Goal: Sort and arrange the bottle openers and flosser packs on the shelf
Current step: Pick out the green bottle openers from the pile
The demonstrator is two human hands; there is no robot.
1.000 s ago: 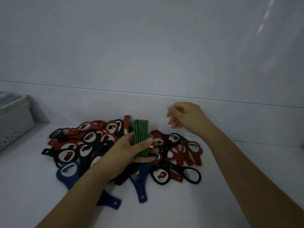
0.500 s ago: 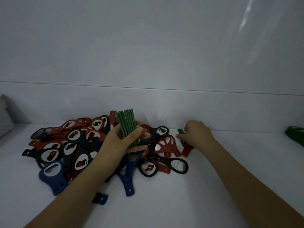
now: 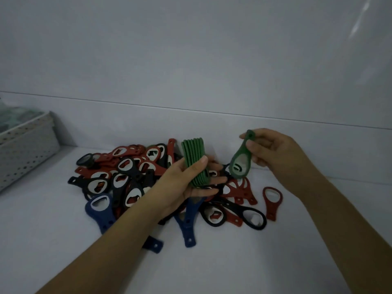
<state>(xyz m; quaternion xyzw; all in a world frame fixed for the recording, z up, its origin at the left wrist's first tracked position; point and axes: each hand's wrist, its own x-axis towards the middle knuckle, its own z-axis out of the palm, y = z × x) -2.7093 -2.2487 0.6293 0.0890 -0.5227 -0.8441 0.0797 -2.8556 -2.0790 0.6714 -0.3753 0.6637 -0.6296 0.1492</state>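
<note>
Broadly spread over the shelf (image 3: 233, 262), toward its back edge: a heap of red, black and blue bottle openers (image 3: 131, 183), with a perforated basket (image 3: 25, 153) at the far left edge. Held above the heap in the left hand (image 3: 180, 183), thumb and fingers clamped round it: a stack of green openers (image 3: 196, 162), edge-on, long axis near upright and leaning slightly left. Pinched by its handle end in the right hand (image 3: 273, 153), just right of that stack and apart from it: a single green opener (image 3: 240, 164), hanging head-down, long axis near parallel to the stack's. Probably next: slide it leftward against the stack's right face.
</note>
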